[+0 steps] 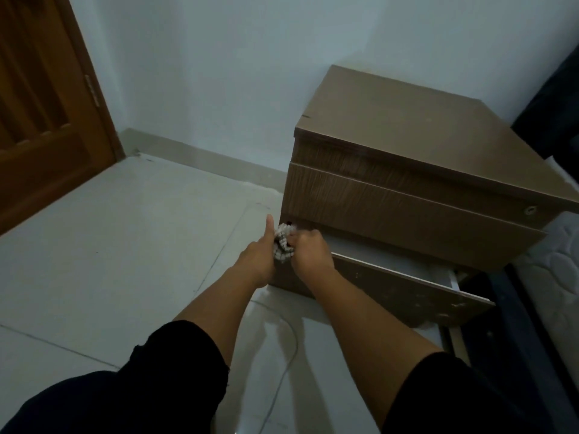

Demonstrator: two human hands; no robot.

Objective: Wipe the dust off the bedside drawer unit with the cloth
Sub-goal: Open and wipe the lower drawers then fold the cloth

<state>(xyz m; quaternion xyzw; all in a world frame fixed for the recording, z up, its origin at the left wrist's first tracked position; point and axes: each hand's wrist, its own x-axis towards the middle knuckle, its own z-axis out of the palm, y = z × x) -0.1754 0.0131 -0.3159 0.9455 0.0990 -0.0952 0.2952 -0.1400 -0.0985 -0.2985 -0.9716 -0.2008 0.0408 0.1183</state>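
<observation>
The brown bedside drawer unit (407, 142) stands against the pale wall at the right. Its upper drawer front (407, 208) is closed, while the lower drawer (407, 286) is pulled out and its front is speckled with dust. A bunched white-and-grey checked cloth (283, 244) sits at the left corner of the lower drawer. My left hand (260, 255) grips the cloth from the left with the thumb pointing up. My right hand (310, 250) is closed on the cloth from the right.
A brown wooden door (40, 114) fills the left. Pale floor tiles (125, 245) spread in front, with a thin cable (289, 349) lying between my arms. A mattress (560, 277) and dark bed frame (513, 324) press against the unit's right side.
</observation>
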